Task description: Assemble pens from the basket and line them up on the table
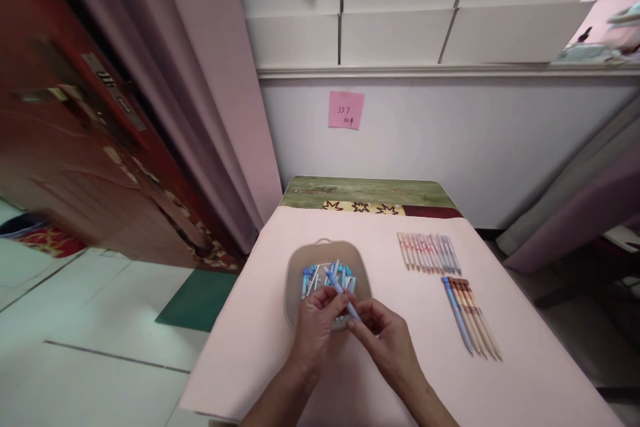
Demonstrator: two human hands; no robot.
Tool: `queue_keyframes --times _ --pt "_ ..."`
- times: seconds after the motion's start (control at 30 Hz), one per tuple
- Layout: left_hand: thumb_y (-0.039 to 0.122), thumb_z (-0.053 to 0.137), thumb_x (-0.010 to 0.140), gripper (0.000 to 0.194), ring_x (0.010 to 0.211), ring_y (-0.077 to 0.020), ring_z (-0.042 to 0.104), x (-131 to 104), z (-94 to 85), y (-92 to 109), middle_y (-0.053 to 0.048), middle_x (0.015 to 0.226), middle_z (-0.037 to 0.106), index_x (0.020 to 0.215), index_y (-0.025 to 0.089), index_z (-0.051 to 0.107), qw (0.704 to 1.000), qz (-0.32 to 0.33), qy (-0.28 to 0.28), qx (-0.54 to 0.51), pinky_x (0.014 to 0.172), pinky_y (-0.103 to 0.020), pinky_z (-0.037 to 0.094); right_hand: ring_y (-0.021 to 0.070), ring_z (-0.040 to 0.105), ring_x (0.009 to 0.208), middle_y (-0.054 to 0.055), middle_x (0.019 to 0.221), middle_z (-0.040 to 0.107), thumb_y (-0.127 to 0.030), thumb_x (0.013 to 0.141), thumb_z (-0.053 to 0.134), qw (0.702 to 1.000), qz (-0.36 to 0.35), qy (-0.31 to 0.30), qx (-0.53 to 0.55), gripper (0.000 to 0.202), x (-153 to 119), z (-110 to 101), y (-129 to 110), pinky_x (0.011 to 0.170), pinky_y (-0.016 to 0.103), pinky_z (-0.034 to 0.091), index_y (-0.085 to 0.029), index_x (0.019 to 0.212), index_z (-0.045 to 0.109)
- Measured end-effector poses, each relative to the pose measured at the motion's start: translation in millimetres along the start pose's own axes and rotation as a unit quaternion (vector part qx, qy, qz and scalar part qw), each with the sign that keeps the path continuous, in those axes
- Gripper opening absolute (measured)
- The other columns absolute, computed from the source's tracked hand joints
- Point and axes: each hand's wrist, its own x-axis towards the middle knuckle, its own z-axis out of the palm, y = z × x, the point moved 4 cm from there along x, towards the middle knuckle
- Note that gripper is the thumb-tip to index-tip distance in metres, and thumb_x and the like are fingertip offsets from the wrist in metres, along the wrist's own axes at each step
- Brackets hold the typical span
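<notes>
Both hands hold one blue pen (352, 311) above the near side of a grey-beige plastic basket (295, 267). My left hand (320, 320) is closed on the pen's upper part, with thumb and fingers pinching it. Fingers of my right hand (387, 337) grip its lower end. Inside the basket lie several loose pens (315, 275) with blue and white barrels, partly hidden by my hands. To the right, a row of pale pens with pinkish patterns (429, 253) lies side by side. Below that row, a blue pen (457, 317) lies beside several brown and beige pens (475, 320).
A pink sheet (250, 347) covers most of the table, whose green patterned end (360, 191) shows at the back. A pink note (346, 111) is stuck to the white wall. At left stand a purple curtain (200, 80) and a reddish door (75, 147).
</notes>
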Motion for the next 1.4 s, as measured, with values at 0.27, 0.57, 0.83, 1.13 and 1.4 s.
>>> queue_keyframes --times 0.27,0.57,0.83,1.13,1.4 --pt "0.037 0.075 0.066 0.033 0.069 -0.0143 0.063 31.3 -52.6 65.5 -0.004 0.083 0.069 0.088 0.014 0.066 0.972 0.190 0.088 0.103 0.068 -0.027 0.051 0.0162 0.057 0.064 0.003 0.066 0.063 -0.051 0.079 0.065 0.992 0.018 0.045 0.114 0.038 -2.8 -16.2 0.5 0.065 0.027 0.047 -0.016 0.095 0.062" --pt "0.022 0.055 0.076 0.007 0.070 -0.0167 0.058 50.6 -86.9 72.0 -0.001 0.073 0.061 0.072 0.019 0.061 0.799 0.287 0.113 0.516 0.067 -0.027 0.045 0.0151 0.052 0.066 0.002 0.071 0.061 -0.047 0.077 0.068 0.993 0.042 0.082 0.075 0.034 -6.0 -41.4 15.8 0.061 0.025 0.043 -0.016 0.092 0.070" --pt "0.014 0.046 0.081 0.017 0.083 -0.0202 0.058 67.1 -66.7 84.1 -0.007 0.087 0.062 0.080 0.019 0.062 0.669 0.254 0.079 0.694 0.076 -0.029 0.041 0.0159 0.055 0.071 0.001 0.074 0.063 -0.045 0.076 0.071 0.990 0.052 0.080 0.108 0.034 -8.6 -39.5 12.5 0.067 0.025 0.046 -0.019 0.098 0.071" --pt "0.010 0.048 0.074 0.020 0.081 -0.0224 0.062 99.6 -42.9 42.8 -0.011 0.083 0.069 0.073 0.017 0.068 0.650 0.175 0.012 0.740 0.072 -0.029 0.042 0.0145 0.052 0.063 0.004 0.073 0.064 -0.049 0.077 0.068 0.990 0.055 0.033 0.128 0.039 -7.9 -20.5 10.9 0.056 0.025 0.042 -0.015 0.094 0.070" --pt "0.009 0.049 0.070 0.022 0.083 -0.0288 0.065 117.5 -31.4 28.9 -0.018 0.082 0.072 0.072 0.012 0.070 0.623 0.138 0.008 0.770 0.074 -0.034 0.044 0.0119 0.048 0.059 0.002 0.068 0.059 -0.052 0.072 0.070 0.984 0.052 0.048 0.161 0.040 -7.4 -29.1 12.5 0.054 0.024 0.040 -0.014 0.086 0.069"
